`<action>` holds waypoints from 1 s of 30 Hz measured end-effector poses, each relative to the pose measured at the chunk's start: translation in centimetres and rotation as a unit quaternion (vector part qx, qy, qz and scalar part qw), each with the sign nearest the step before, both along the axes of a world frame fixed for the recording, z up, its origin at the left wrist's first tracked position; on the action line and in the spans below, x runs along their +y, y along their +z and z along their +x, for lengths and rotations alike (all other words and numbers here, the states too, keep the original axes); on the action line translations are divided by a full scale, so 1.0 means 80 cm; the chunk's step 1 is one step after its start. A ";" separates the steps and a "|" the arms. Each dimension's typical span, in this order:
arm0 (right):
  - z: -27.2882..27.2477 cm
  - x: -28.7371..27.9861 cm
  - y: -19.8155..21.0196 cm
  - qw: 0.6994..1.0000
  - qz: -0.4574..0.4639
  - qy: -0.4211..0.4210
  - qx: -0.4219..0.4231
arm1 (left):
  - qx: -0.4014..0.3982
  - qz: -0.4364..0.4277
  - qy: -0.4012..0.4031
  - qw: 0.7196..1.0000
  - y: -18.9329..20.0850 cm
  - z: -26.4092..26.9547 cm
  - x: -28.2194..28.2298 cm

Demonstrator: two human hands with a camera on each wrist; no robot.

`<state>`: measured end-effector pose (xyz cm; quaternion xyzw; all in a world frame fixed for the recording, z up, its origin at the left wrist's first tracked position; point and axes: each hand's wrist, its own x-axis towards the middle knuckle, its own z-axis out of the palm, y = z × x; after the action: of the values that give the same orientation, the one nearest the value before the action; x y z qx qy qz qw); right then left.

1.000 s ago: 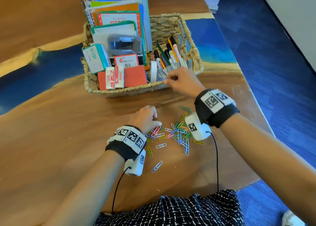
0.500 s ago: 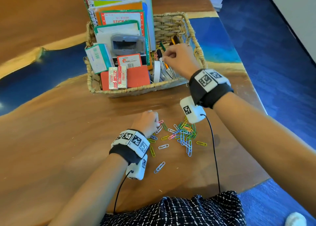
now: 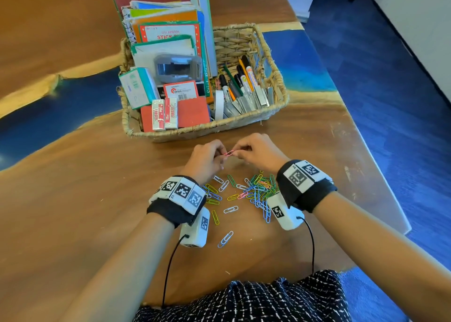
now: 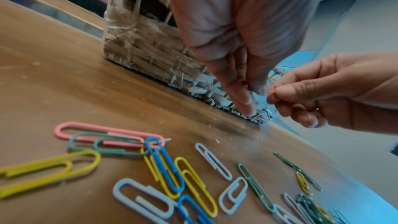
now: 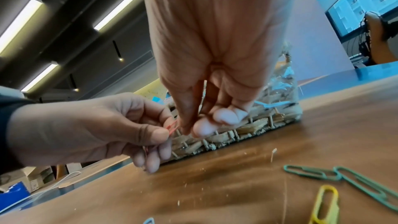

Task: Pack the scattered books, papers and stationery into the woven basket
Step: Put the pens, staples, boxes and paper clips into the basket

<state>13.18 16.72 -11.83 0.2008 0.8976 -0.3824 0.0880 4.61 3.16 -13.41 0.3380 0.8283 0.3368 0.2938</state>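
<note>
Both hands meet just in front of the woven basket (image 3: 207, 132) and pinch one pink paper clip (image 3: 229, 153) between them, a little above the table. My left hand (image 3: 222, 155) holds its left end and my right hand (image 3: 238, 154) its right end. The left wrist view shows the pink paper clip (image 4: 272, 89) between the two thumbs. In the right wrist view the pink paper clip (image 5: 172, 126) is partly hidden by fingers. Several coloured paper clips (image 3: 256, 190) lie scattered on the wood between my wrists. The basket holds notebooks, boxes, erasers and markers (image 3: 240, 80).
The wooden table (image 3: 73, 187) has blue resin bands behind and beside the basket. Its right edge (image 3: 380, 175) drops to a blue carpet. One stray blue clip (image 3: 225, 239) lies nearest my body. Upright books (image 3: 168, 16) fill the basket's back left.
My right hand has come back from over the basket's markers to just in front of it. My left hand has risen from the clip pile with a pink clip, and both hands now pinch it.
</note>
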 end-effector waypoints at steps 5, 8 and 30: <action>-0.015 0.008 0.035 0.998 0.022 0.022 0.060 | 0.015 -0.009 0.013 1.000 -0.004 -0.009 -0.009; -0.044 0.030 0.059 0.991 0.047 -0.030 0.125 | 0.051 -0.101 -0.050 0.992 -0.011 -0.017 -0.019; -0.022 0.007 0.026 0.993 -0.020 -0.051 0.109 | 0.006 -0.006 0.002 1.000 -0.011 -0.014 -0.002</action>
<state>11.43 17.32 -9.75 0.2018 0.8827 -0.4236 -0.0261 3.48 2.99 -14.26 0.3363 0.8327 0.3302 0.2907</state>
